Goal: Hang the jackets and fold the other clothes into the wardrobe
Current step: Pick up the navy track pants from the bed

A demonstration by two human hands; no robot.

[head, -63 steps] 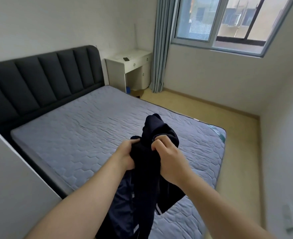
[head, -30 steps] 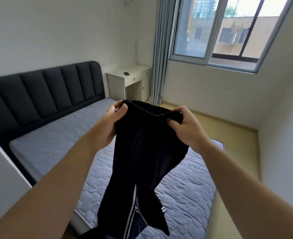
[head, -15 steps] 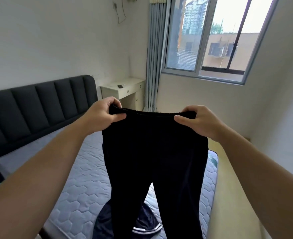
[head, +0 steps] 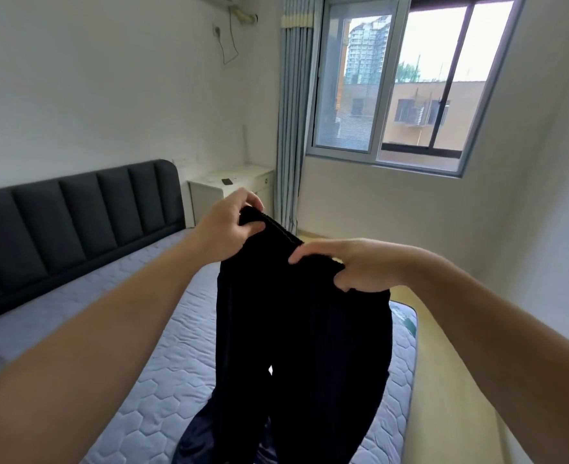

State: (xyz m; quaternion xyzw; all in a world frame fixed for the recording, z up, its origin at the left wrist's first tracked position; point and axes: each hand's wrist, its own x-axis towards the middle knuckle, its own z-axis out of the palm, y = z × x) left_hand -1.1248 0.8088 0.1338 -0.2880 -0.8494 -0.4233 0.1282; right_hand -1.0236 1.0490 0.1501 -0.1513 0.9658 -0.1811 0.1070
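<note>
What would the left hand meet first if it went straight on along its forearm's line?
Probably the white bedside desk, then the curtain beside it. The left hand, holding the black trousers by the waistband, points that way; depth is unclear.

No readable text, labels or numbers anywhere.

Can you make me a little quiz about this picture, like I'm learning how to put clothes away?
1. True or false: the left hand and the right hand both grip the black trousers.
2. What is below the hanging trousers? A) grey mattress B) carpet C) table
3. Which hand appears higher in the picture?
Key: 1 true; 2 A; 3 the left hand.
</note>
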